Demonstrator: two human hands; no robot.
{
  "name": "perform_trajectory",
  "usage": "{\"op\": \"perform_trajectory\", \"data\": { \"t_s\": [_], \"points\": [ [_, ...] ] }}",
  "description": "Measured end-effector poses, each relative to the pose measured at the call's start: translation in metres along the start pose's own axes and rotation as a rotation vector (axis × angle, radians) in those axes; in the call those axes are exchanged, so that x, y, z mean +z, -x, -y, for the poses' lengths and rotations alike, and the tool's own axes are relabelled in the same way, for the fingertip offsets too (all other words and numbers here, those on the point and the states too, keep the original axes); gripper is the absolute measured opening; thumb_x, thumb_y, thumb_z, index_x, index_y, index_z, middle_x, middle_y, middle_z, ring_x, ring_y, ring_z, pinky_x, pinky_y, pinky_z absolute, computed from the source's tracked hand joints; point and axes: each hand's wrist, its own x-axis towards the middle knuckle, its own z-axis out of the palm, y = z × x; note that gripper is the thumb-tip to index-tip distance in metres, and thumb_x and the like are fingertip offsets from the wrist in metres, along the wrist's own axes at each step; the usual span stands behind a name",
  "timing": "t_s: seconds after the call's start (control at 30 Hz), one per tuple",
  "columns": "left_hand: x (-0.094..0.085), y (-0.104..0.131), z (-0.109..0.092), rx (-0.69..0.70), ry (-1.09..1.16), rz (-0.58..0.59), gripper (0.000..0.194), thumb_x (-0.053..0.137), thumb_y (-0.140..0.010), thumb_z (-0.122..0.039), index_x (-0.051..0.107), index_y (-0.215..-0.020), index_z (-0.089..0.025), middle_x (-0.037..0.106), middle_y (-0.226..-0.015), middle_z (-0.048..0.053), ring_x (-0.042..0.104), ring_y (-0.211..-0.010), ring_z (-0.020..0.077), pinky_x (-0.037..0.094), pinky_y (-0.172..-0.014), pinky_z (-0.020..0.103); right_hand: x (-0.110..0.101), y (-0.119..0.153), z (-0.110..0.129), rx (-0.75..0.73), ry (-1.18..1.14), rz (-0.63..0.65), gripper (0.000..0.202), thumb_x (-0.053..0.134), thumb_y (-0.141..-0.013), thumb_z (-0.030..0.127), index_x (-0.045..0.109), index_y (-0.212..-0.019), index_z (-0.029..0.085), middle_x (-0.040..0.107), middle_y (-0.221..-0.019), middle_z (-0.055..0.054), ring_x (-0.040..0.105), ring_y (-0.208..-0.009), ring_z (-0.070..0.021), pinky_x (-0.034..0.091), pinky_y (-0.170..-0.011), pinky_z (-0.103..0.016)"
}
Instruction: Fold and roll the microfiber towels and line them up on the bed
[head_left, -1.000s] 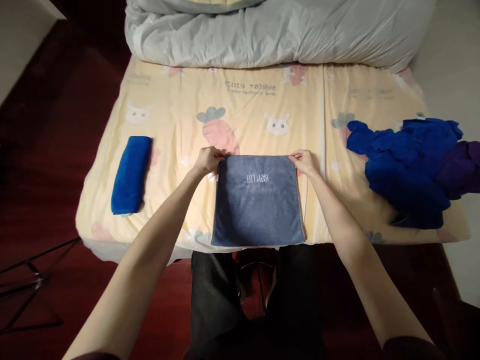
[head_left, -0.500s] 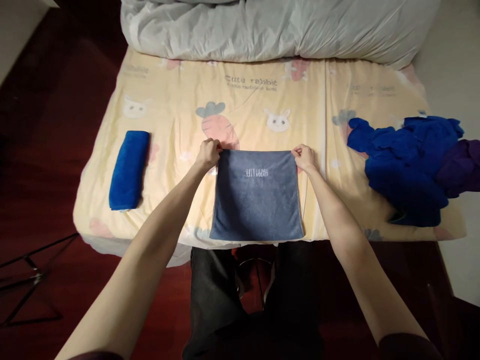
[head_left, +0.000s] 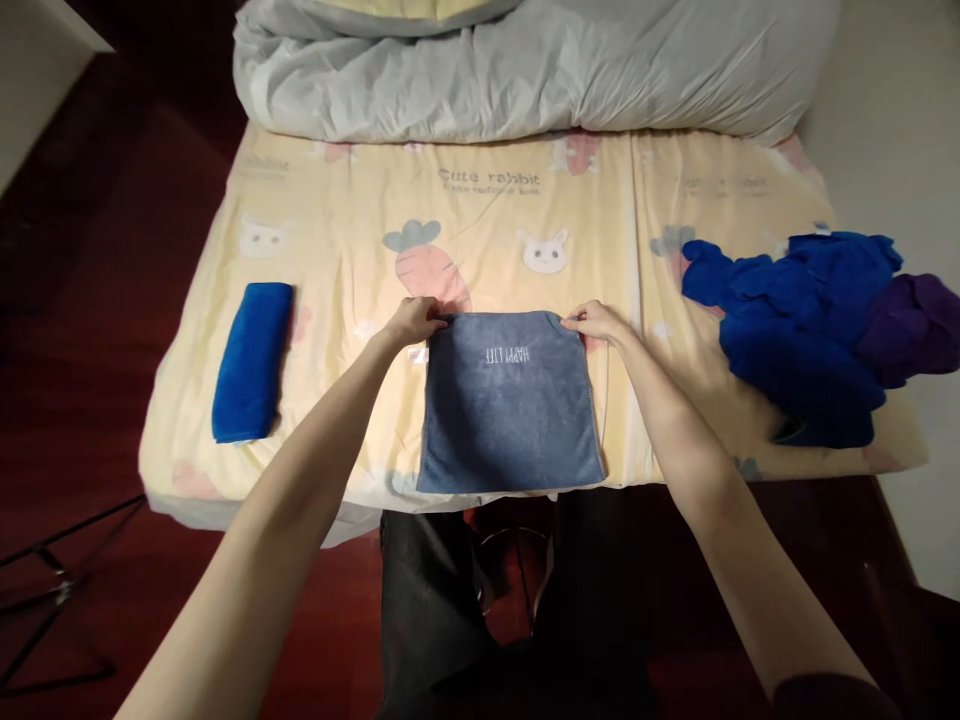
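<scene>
A grey-blue towel (head_left: 510, 420) lies spread near the front edge of the bed, its white "HAPPY LIFE" lettering upside down to me. My left hand (head_left: 417, 320) pinches its far left corner. At the far right corner, the fingers of my right hand (head_left: 592, 322) are closed on the fabric, and that corner is slightly bent over. A small white tag (head_left: 418, 355) shows beside the towel's left edge. Away to the left rests a folded blue towel (head_left: 253, 362).
Rumpled blue cloths (head_left: 806, 320) and a purple cloth (head_left: 911, 330) are heaped at the right. A grey quilt (head_left: 525, 75) runs along the back of the yellow patterned bed sheet (head_left: 345, 230). Thin black stand legs (head_left: 56, 595) are on the floor at the left.
The towel's far edge has come slightly nearer and slackened, its right corner now bending inward with my right hand. The camera view has shifted a little.
</scene>
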Motion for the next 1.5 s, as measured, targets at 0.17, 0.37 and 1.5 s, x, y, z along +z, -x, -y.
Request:
{"op": "perform_trajectory", "data": {
  "t_s": [0.17, 0.37, 1.5],
  "points": [
    [0.001, 0.009, -0.019, -0.012, -0.006, -0.184, 0.019, 0.069, -0.084, -0.028, 0.070, -0.101, -0.020, 0.073, -0.097, 0.011, 0.066, -0.106, 0.0316, 0.051, -0.096, 0.043, 0.006, -0.004, 0.003, -0.061, 0.144, -0.313, 0.014, 0.071, -0.091, 0.027, 0.074, -0.101, 0.017, 0.074, -0.103, -0.012, 0.069, -0.101, -0.0278, 0.056, -0.097, -0.043],
    [0.046, 0.071, -0.083, 0.243, -0.081, -0.307, 0.049, 0.050, -0.100, -0.034, 0.055, -0.147, -0.022, 0.044, -0.164, 0.015, 0.032, -0.155, 0.0377, 0.025, -0.125, 0.059, 0.066, 0.057, 0.033, -0.379, 0.328, -0.454, 0.053, 0.053, -0.103, 0.032, 0.050, -0.153, 0.018, 0.049, -0.158, -0.018, 0.036, -0.152, -0.0388, 0.029, -0.124, -0.066],
    [0.087, 0.144, -0.059, 0.169, 0.100, -0.248, 0.078, 0.044, -0.102, -0.058, 0.036, -0.165, -0.011, 0.019, -0.176, 0.012, -0.001, -0.164, 0.0324, -0.005, -0.133, 0.057, 0.104, 0.098, 0.006, -0.390, 0.483, -0.321, 0.066, 0.030, -0.110, 0.043, 0.025, -0.168, 0.010, 0.012, -0.177, -0.014, 0.003, -0.165, -0.0347, 0.000, -0.130, -0.069]
  ]
}}
